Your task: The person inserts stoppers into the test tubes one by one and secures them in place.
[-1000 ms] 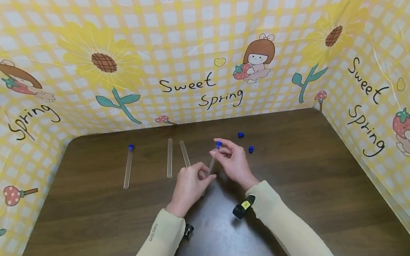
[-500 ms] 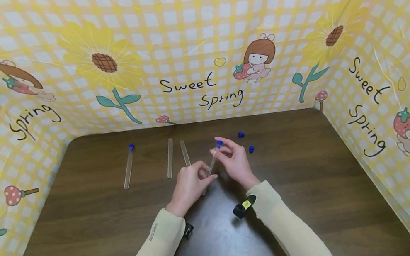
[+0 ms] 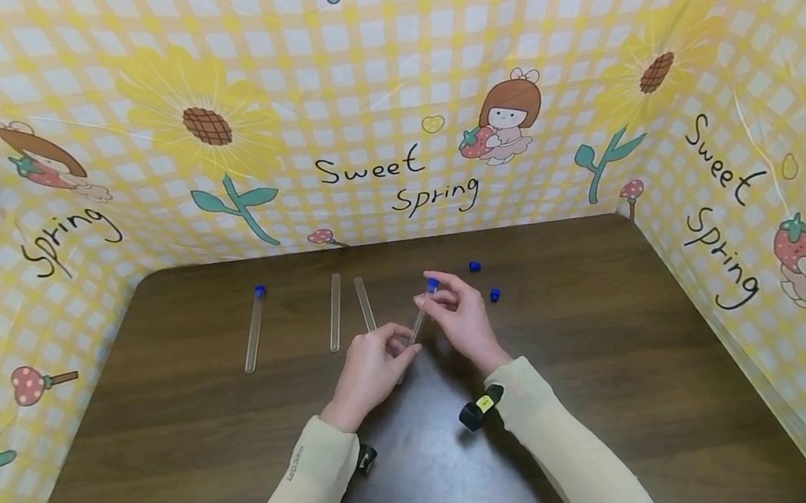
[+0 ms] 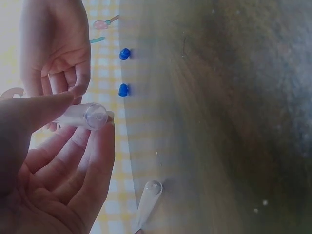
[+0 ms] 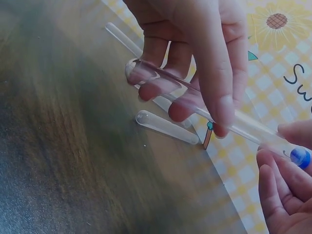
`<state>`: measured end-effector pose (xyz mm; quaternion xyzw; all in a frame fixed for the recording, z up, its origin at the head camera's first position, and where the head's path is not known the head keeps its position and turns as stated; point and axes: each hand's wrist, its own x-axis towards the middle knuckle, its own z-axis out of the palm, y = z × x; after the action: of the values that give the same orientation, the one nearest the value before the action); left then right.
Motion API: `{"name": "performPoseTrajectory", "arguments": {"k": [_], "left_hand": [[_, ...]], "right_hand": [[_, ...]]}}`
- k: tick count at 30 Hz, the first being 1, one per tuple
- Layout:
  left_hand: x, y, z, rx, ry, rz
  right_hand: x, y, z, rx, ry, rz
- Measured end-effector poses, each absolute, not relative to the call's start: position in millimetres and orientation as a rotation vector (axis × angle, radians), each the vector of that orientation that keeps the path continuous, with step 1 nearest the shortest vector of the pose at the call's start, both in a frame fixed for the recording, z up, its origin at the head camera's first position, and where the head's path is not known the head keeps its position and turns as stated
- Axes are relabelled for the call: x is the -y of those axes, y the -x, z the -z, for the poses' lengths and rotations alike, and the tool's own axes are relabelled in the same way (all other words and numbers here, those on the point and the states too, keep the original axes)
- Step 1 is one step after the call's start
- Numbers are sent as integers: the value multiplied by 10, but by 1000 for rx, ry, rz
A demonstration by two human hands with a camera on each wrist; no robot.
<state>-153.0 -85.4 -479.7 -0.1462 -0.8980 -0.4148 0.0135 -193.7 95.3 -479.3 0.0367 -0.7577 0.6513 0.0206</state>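
A clear test tube [image 3: 418,328] with a blue cap [image 3: 433,284] at its upper end slants between both hands above the table. My left hand [image 3: 367,367] holds its lower part between thumb and fingers; in the right wrist view those fingers lie along the glass [image 5: 195,100]. At the top, my right hand [image 3: 465,323] pinches the tube just beneath the cap [image 5: 301,157], one fingertip reaching over the cap. The left wrist view shows the rounded bottom of the tube [image 4: 96,117] poking out past the left thumb.
Two loose blue caps, a far cap [image 3: 474,266] and a nearer cap [image 3: 495,295], lie right of the hands. Two uncapped tubes, one upright in view [image 3: 335,313] and one partly behind the left hand [image 3: 364,301], lie leftward. A capped tube [image 3: 255,333] lies farther left.
Both hands keep their hold on the tube. The left hand and wrist have shifted very slightly left and down; the loose caps and lying tubes stay put.
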Motion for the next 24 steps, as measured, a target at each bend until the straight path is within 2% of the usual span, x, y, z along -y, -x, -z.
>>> {"name": "performPoseTrajectory", "arguments": {"k": [24], "left_hand": [[1060,1594,4747,2749,362,1276]], "right_hand": [[-1060,1977,4845,2357,-115,-1889]]}}
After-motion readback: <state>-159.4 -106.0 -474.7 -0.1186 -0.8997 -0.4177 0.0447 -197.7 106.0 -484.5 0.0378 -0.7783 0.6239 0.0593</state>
